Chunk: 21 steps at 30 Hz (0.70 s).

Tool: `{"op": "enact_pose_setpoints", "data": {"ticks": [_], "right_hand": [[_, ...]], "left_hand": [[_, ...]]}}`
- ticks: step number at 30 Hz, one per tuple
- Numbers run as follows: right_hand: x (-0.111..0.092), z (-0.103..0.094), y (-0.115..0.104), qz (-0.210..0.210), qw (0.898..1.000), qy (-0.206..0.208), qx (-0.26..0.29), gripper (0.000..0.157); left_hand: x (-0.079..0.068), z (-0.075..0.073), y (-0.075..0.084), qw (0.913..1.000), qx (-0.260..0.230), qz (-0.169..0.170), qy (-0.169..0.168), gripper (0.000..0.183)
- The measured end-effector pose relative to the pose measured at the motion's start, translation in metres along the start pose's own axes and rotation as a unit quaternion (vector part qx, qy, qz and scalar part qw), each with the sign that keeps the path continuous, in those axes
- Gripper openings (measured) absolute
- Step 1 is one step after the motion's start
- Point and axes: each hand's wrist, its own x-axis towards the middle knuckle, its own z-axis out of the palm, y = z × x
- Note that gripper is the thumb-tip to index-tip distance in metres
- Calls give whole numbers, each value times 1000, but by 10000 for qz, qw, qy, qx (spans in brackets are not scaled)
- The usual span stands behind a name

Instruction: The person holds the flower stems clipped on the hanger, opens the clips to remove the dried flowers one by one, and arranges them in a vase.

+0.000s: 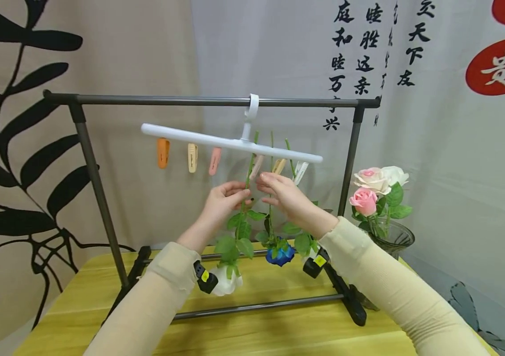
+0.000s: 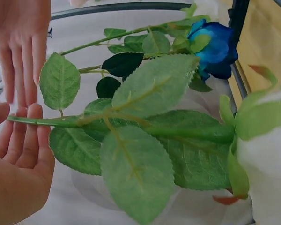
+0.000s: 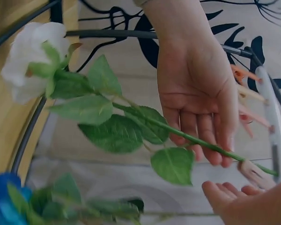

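A white rose hangs bloom-down. My left hand pinches its green stem between thumb and fingers. Above that hand, the stem meets a pale pink clothespin under the white hanger. My right hand is just beside the stem and below the clothespin, its fingers extended and holding nothing visible. Right of it, a blue rose hangs upside down below a yellow clothespin. Another stem runs up to a white clothespin; my right arm partly covers that flower.
The hanger tilts down to the right from a dark rack bar. Orange, cream and coral clothespins hang on its left half. A glass vase with pink and white roses stands at right on the wooden table.
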Motion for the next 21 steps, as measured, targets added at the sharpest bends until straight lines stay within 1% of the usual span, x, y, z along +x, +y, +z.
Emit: {"op": "enact_pose_setpoints", "data": {"ticks": [4, 7, 9, 16, 21], "right_hand": [[16, 9, 2, 176, 9967, 107, 790, 63], [26, 14, 3, 117, 9871, 152, 1589, 67], [32, 16, 4, 53, 9794, 152, 2015, 66], [48, 23, 6, -84, 9573, 47, 2889, 58], [55, 24, 4, -81, 9387, 15, 3445, 53]], "left_hand": [[-4, 0, 1, 9999, -26, -63, -120, 36], [-4, 0, 1, 9997, -4, -76, -232, 37], [-4, 1, 1, 9996, 11, -98, -278, 36], [-3, 1, 2, 9993, 32, -62, -361, 29], [-1, 0, 4, 9993, 14, -66, -368, 27]]}}
